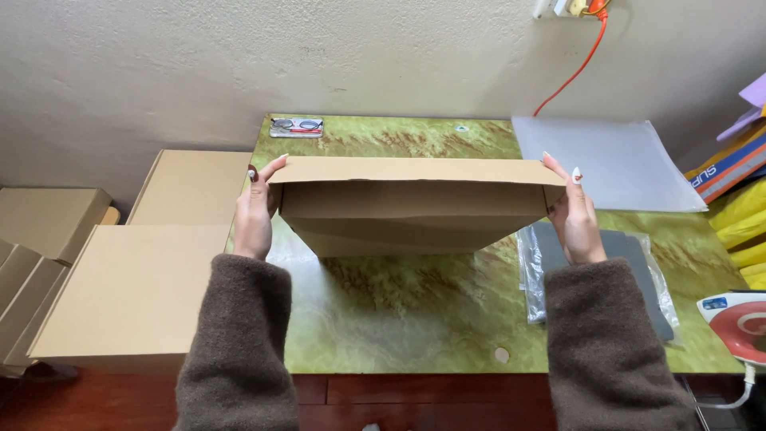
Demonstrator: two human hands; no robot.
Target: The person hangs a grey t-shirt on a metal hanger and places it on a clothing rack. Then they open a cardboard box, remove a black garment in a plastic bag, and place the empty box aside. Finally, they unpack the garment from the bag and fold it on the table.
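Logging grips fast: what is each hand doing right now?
Left hand: closed on the left end of the cardboard box, holding it.
Right hand: closed on the box's right end, holding it.

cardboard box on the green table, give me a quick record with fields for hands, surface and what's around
held: cardboard box, lifted at both ends
left hand: left hand on its left end
right hand: right hand on its right end
surface: green marbled table
left of table: stacked cardboard boxes
right: grey item in clear bag, white sheet
far edge: glasses
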